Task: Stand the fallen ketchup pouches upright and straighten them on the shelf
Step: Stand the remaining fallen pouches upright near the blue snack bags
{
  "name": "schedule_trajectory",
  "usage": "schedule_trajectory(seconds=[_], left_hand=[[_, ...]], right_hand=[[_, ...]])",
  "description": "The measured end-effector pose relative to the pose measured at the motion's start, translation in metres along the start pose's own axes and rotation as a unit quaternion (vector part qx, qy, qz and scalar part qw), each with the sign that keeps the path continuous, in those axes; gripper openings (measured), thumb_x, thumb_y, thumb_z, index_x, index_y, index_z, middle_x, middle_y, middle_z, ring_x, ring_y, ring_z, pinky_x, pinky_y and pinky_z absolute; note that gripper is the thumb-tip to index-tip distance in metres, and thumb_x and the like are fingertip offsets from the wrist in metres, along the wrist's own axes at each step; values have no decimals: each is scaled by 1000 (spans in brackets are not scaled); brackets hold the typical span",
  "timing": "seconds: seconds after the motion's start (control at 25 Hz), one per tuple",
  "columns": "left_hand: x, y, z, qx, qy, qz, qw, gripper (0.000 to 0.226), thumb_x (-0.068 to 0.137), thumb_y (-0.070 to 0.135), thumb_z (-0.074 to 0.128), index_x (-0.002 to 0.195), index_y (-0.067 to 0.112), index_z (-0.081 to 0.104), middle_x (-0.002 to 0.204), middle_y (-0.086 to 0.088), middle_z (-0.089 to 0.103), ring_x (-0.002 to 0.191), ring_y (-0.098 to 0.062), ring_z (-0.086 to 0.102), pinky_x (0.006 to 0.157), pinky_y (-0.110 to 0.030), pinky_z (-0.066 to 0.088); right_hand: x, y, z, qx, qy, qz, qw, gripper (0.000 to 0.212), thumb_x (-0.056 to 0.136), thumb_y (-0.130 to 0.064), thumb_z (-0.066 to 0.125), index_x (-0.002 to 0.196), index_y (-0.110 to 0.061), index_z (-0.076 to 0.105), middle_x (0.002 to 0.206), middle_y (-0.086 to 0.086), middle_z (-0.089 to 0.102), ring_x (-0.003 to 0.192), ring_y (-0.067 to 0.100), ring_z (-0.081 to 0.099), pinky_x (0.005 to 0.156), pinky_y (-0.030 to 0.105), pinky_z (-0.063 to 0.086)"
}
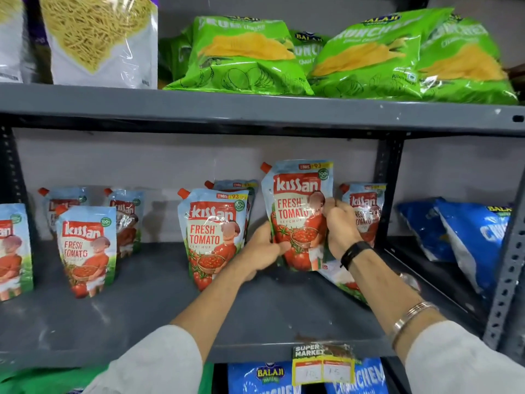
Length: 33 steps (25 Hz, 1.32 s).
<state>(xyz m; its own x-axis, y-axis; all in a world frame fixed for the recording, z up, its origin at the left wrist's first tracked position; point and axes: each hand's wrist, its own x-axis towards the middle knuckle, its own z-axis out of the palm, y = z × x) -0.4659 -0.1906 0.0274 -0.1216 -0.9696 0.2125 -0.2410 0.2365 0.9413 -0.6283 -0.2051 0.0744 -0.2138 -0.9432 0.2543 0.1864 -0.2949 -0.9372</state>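
I hold one ketchup pouch (297, 194) upright above the grey shelf (142, 308), right of centre. My left hand (262, 248) grips its lower left edge and my right hand (342, 226) its right edge. Under my right forearm another pouch (338, 277) lies flat on the shelf, mostly hidden. A standing pouch (365, 206) is behind my right hand. To the left stand a pouch (213, 234) with one behind it (238, 187), then a front pouch (86, 248), two at the back (64, 199) (127, 211), and one at the left frame edge (12, 248).
Blue snack bags (468, 237) lean at the right end of the shelf, beyond a perforated upright (387, 180). Green chip bags (326, 58) and noodle-like snack packs (99, 38) fill the shelf above. A yellow price tag (322, 365) hangs on the shelf's front edge.
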Motion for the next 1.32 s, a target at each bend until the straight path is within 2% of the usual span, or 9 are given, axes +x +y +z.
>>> schedule_trajectory(seconds=[0.32, 0.44, 0.52, 0.76, 0.92, 1.08, 1.16, 1.24, 1.32], left_hand=[[3, -9, 0, 24, 22, 4, 999, 59, 92, -6, 62, 145, 16, 48, 144, -4, 61, 135, -20, 54, 115, -48, 44], [9, -25, 2, 40, 32, -1, 999, 60, 91, -5, 63, 145, 17, 49, 143, -3, 62, 133, -20, 56, 115, -50, 45], [7, -42, 9, 46, 29, -14, 998, 61, 91, -5, 63, 145, 19, 48, 143, -2, 62, 135, -19, 55, 116, -49, 44], [9, -65, 21, 59, 37, -29, 997, 65, 92, 1, 62, 149, 28, 45, 146, 1, 60, 138, -17, 52, 119, -50, 39], [7, -64, 28, 55, 34, -31, 997, 65, 93, 1, 62, 149, 30, 44, 145, 2, 60, 137, -16, 52, 119, -50, 40], [-1, -54, 27, 67, 10, -50, 996, 64, 95, 6, 62, 150, 29, 40, 149, 3, 57, 139, -17, 49, 120, -49, 38], [-11, -49, 22, 72, 15, -65, 995, 58, 95, 14, 66, 146, 21, 39, 146, -3, 57, 133, -18, 54, 114, -41, 43], [-24, -43, 15, 127, 44, -86, 987, 43, 91, 30, 73, 126, 16, 51, 123, -3, 65, 111, -17, 62, 95, -33, 50], [-36, -42, 11, 217, 6, -78, 973, 29, 84, 43, 77, 94, 19, 64, 88, 6, 67, 85, -10, 63, 79, -30, 49]], right_hand=[[7, 16, -8, -17, 16, 15, 1000, 26, 104, -14, 41, 86, -12, 60, 107, 17, 73, 94, 26, 69, 87, 45, 58], [7, 27, -13, -40, 21, 18, 999, 34, 102, -13, 42, 70, -18, 53, 91, 16, 68, 85, 25, 62, 91, 53, 55], [6, 43, -21, -59, 18, 26, 998, 37, 101, -12, 42, 66, -19, 52, 83, 14, 64, 80, 24, 58, 86, 49, 54], [6, 69, -34, -35, -10, 50, 998, 40, 103, -13, 41, 73, -18, 67, 95, 15, 75, 88, 29, 67, 82, 48, 57], [9, 69, -37, -26, -8, 53, 998, 35, 104, -15, 40, 85, -15, 70, 105, 18, 76, 101, 38, 72, 89, 60, 58], [7, 65, -43, -35, -53, 70, 995, 34, 104, -8, 39, 94, -14, 71, 104, 12, 77, 94, 27, 72, 85, 47, 61], [10, 62, -53, -103, -98, 74, 987, 34, 98, 1, 40, 107, -14, 70, 115, 10, 75, 104, 25, 71, 91, 46, 59], [17, 55, -64, -328, -102, 44, 938, 33, 92, -3, 47, 116, -14, 65, 130, 11, 68, 121, 30, 62, 103, 47, 51], [11, 47, -68, -582, -124, 44, 802, 35, 87, -22, 58, 121, -12, 59, 133, 13, 61, 126, 34, 53, 106, 46, 46]])
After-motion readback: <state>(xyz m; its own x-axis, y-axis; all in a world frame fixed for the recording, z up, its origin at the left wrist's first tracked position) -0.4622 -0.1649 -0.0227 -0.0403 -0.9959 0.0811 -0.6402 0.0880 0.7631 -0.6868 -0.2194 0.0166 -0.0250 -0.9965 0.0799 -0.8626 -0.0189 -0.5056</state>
